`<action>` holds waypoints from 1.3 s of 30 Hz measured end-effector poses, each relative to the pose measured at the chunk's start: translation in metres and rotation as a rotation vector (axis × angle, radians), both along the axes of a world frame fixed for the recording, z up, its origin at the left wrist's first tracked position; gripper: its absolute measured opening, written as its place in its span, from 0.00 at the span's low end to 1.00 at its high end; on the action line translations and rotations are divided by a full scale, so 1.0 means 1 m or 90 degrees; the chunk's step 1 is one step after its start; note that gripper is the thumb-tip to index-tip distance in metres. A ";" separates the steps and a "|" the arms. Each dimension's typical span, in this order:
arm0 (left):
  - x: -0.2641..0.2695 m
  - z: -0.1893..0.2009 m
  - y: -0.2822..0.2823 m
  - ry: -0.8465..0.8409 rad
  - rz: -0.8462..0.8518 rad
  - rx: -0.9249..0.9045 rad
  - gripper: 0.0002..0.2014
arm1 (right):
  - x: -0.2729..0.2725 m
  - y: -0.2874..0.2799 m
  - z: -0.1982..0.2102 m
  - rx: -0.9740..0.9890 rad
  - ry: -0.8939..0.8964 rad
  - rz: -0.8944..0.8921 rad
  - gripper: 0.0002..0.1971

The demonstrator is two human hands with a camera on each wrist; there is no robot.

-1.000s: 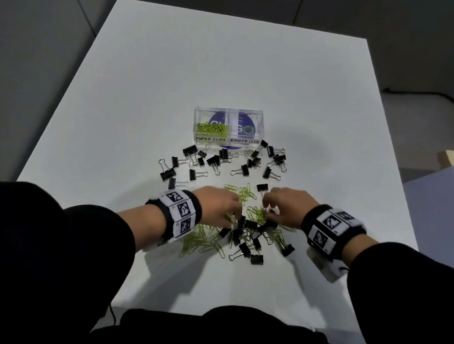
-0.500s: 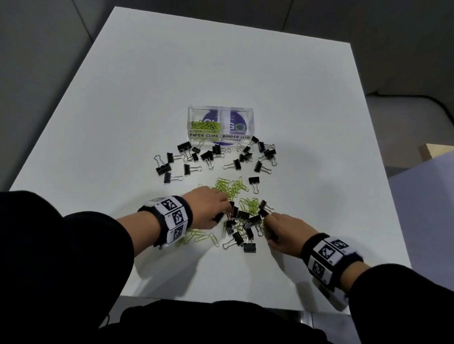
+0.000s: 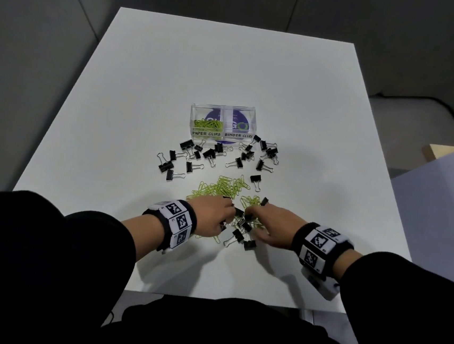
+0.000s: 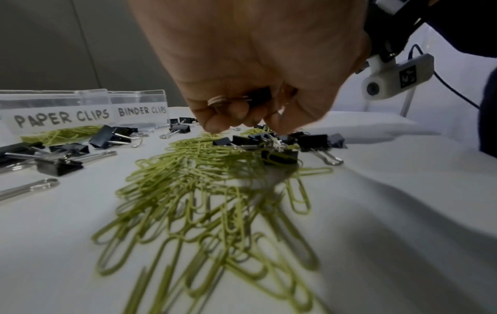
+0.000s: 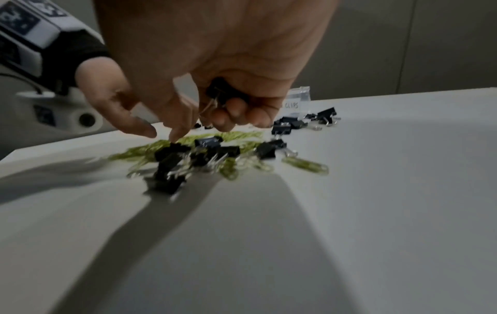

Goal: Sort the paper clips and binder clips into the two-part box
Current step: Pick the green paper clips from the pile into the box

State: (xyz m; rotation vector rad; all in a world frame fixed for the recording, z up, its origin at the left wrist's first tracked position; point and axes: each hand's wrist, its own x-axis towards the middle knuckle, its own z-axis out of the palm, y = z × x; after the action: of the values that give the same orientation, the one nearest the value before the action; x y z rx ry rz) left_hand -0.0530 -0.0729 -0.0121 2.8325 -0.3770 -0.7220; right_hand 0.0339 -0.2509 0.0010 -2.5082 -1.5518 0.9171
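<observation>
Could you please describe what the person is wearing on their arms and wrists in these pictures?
Both arms are in long black sleeves. Each wrist carries a black band faced with white square panels printed with black square-code markers. A small white camera unit hangs under the right wrist, bearing its own marker, with a thin black cable running from it. The left hand and right hand are bare.

One two-part box (image 3: 222,121), two hands (image 3: 211,217)

A white table (image 3: 145,86) carries a clear two-part box (image 3: 222,124). Black binder clips (image 3: 190,165) lie scattered just in front of the box; green paper clips (image 3: 224,187) spread nearer the person.
</observation>
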 end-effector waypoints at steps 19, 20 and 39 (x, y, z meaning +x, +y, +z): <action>-0.004 0.000 -0.012 -0.029 0.140 0.129 0.15 | -0.028 0.012 -0.020 -0.093 -0.148 -0.021 0.12; -0.004 0.002 -0.014 -0.034 0.145 0.131 0.13 | -0.028 0.013 -0.019 -0.100 -0.149 -0.020 0.11; -0.004 0.006 0.023 0.001 0.264 -0.024 0.13 | 0.012 0.018 0.001 -0.098 -0.060 -0.134 0.09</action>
State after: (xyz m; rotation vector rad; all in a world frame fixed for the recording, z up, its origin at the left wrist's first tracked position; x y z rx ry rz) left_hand -0.0572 -0.0494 -0.0057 2.7381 0.1929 -0.6182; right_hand 0.0460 -0.2333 0.0021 -2.7918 -1.2509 0.9329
